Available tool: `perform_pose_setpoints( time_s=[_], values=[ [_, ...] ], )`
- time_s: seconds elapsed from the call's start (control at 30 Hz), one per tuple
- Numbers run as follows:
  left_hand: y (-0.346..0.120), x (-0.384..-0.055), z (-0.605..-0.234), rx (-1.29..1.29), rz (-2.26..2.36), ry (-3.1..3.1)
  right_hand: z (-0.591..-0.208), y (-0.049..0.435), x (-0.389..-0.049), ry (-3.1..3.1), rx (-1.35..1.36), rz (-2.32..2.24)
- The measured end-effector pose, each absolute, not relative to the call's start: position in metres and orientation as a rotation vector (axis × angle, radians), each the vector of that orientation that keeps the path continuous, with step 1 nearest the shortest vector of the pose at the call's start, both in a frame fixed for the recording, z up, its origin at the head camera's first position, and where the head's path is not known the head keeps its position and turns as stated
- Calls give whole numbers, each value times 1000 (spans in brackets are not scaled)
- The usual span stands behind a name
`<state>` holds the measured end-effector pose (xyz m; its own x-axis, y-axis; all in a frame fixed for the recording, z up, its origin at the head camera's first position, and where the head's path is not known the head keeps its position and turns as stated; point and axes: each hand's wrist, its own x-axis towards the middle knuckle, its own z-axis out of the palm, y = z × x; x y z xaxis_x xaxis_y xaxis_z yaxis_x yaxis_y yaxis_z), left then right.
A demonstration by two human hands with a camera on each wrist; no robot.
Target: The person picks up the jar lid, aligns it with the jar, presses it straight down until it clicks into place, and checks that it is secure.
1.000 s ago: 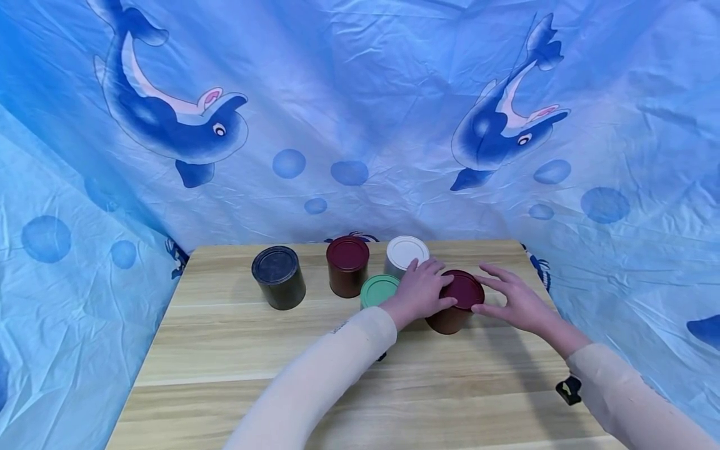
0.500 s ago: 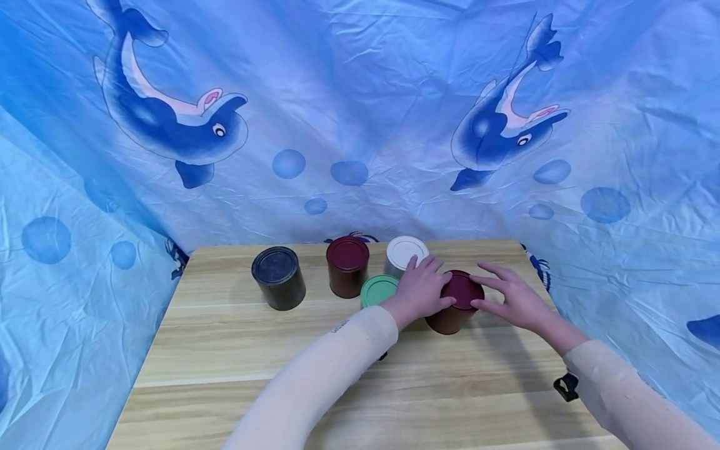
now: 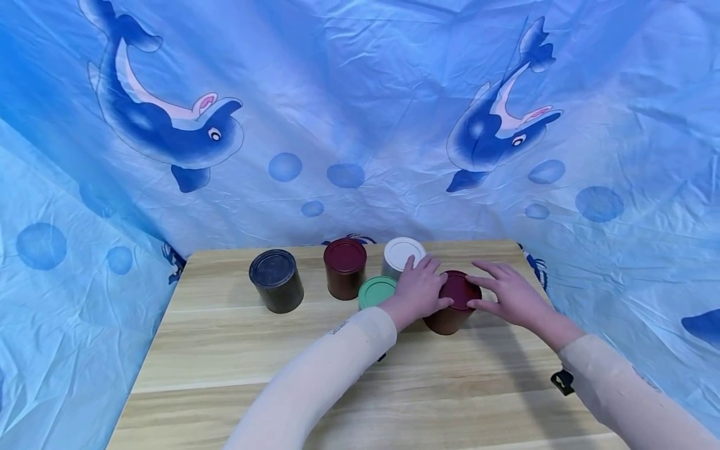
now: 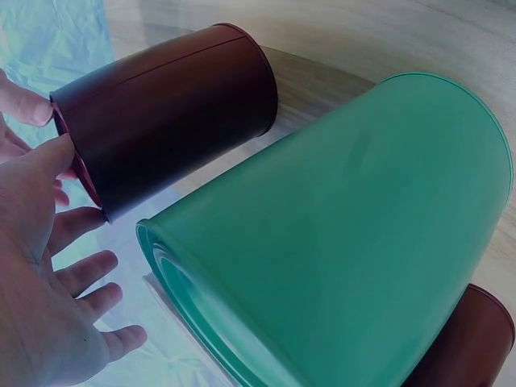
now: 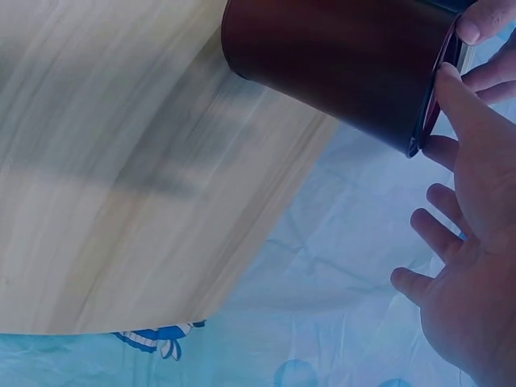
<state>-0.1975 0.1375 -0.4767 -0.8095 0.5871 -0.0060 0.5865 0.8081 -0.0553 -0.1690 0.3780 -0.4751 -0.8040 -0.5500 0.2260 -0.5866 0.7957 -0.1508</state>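
Observation:
A dark red canister (image 3: pixel 450 320) stands upright on the wooden table, its lid (image 3: pixel 460 290) on top. From the left, the thumb and index finger of my left hand (image 3: pixel 416 290) grip its upper rim, while the other fingers spread loose. My right hand (image 3: pixel 509 297) grips the same rim from the right with thumb and index finger. In the left wrist view, a green canister (image 4: pixel 347 218) is close to the left hand. Behind that hand stands a white-lidded canister (image 3: pixel 402 252), partly hidden. The right wrist view shows the dark red canister (image 5: pixel 339 60) between both hands.
Another dark red canister (image 3: pixel 345 275) stands left of the white-lidded one. Farther left is a black canister (image 3: pixel 277 281). The wooden table (image 3: pixel 450 400) meets a blue dolphin-print cloth (image 3: pixel 360 112) at its back and sides.
The head view has shifted slightly. The right hand has eased a little to the left at the rim. The canisters keep their places on the table.

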Motion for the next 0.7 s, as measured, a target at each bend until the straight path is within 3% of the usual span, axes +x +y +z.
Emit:
perform_pose_setpoints(
  time_s=[0.7],
  values=[
    [143,-199,-476,-960,207,-2969,-469,372,-171,-2855,899,159]
  ],
)
